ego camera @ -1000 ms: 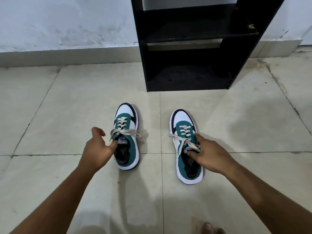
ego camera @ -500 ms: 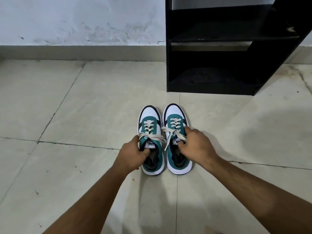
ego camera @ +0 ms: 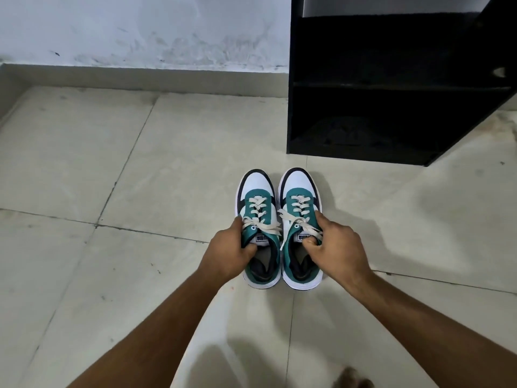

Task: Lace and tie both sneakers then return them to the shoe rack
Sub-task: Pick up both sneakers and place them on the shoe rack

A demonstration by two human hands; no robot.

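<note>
Rack (ego camera: 391, 79) nearer; hands (ego camera: 232, 250) gripping sneakers (ego camera: 258, 197)

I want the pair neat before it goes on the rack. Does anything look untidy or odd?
One thing: a lace end on the right sneaker hangs over its inner side. Otherwise both are laced and sit side by side, the left hand gripping the left sneaker, the right hand the other.

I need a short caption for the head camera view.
Both hands grip laced sneakers before a black shoe rack.
</note>
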